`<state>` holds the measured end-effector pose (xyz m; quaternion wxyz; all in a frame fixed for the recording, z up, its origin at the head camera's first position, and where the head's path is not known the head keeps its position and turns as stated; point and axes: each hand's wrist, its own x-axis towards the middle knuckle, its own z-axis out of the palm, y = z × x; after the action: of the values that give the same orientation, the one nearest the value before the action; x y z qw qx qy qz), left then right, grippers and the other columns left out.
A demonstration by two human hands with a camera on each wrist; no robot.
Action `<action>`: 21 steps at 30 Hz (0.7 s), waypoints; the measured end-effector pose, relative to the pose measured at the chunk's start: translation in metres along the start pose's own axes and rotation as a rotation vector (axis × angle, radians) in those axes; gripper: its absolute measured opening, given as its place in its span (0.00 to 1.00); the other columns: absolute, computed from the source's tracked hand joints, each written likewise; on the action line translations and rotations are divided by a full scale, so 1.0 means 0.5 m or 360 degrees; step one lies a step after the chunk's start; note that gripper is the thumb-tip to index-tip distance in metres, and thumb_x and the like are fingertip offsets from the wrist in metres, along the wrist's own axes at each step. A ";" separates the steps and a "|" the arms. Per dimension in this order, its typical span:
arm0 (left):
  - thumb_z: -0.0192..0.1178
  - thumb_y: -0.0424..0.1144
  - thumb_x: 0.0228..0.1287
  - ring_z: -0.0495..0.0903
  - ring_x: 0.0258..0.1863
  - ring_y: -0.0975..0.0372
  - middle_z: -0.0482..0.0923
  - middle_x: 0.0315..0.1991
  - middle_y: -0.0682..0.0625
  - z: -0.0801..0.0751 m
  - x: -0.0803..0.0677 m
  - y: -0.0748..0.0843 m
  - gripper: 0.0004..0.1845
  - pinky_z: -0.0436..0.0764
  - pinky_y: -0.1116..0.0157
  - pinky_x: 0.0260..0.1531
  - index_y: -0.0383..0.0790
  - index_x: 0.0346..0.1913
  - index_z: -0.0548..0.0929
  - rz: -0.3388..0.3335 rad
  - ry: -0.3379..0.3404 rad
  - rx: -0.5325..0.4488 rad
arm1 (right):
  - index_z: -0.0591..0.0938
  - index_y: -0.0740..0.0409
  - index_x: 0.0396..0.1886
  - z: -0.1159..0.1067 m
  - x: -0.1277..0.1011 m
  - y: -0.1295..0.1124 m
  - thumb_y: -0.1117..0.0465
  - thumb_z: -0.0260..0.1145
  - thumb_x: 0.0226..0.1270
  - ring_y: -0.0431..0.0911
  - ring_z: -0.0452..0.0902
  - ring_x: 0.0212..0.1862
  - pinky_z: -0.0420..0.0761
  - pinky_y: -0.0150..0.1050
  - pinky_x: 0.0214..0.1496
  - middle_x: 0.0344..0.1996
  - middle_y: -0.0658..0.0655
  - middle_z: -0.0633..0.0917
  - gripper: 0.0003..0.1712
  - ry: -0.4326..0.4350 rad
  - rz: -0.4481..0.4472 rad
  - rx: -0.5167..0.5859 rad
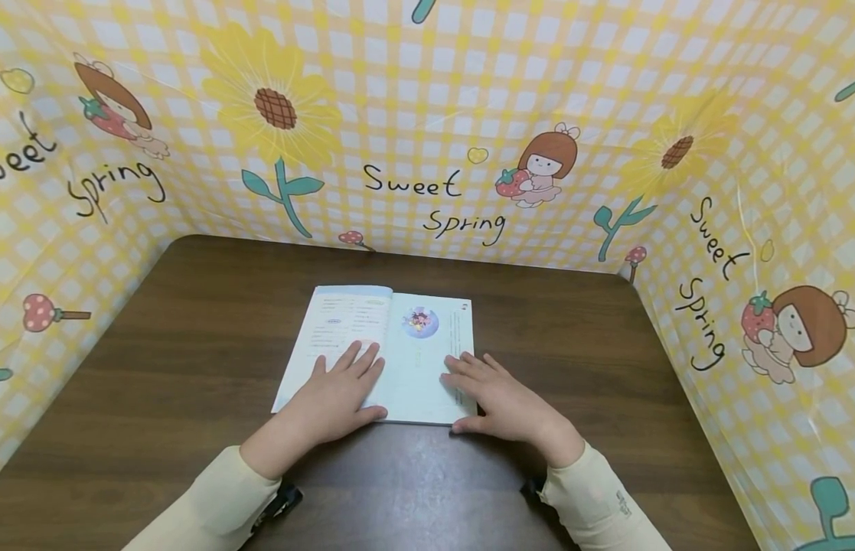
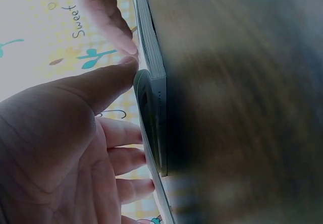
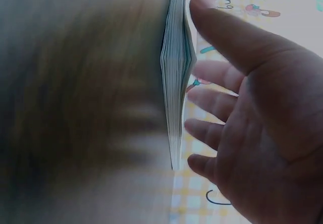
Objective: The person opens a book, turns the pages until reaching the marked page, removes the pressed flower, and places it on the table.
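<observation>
1. Fingers (image 1: 358, 360) of the left hand (image 1: 337, 398) lie straight and flat on the open book (image 1: 382, 348), gripping nothing; same for the right hand (image 1: 496, 398).
2. Book's mid-counter (image 1: 193, 344), already opened and pressed flat, so I'd guess only reading or page-turning remains.
</observation>
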<state>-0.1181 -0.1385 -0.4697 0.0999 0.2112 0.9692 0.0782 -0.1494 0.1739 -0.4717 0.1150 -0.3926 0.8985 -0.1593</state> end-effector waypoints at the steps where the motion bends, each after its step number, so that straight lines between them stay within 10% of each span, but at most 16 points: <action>1: 0.60 0.64 0.69 0.48 0.82 0.45 0.51 0.82 0.44 0.000 0.000 0.000 0.44 0.56 0.27 0.67 0.41 0.79 0.65 -0.0003 -0.0004 -0.0004 | 0.71 0.50 0.76 0.001 0.000 0.000 0.37 0.73 0.63 0.55 0.52 0.82 0.47 0.59 0.81 0.80 0.54 0.62 0.46 -0.0002 0.0006 -0.0006; 21: 0.59 0.63 0.70 0.46 0.82 0.46 0.50 0.83 0.45 -0.001 0.000 0.001 0.44 0.55 0.27 0.67 0.41 0.79 0.63 -0.0017 -0.0026 -0.0025 | 0.73 0.51 0.75 0.007 0.003 -0.001 0.38 0.71 0.65 0.52 0.51 0.82 0.48 0.57 0.81 0.80 0.53 0.62 0.43 -0.0010 0.0062 -0.0022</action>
<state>-0.1182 -0.1380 -0.4691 0.1099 0.2057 0.9688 0.0835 -0.1489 0.1720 -0.4749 0.1183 -0.3763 0.9067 -0.1496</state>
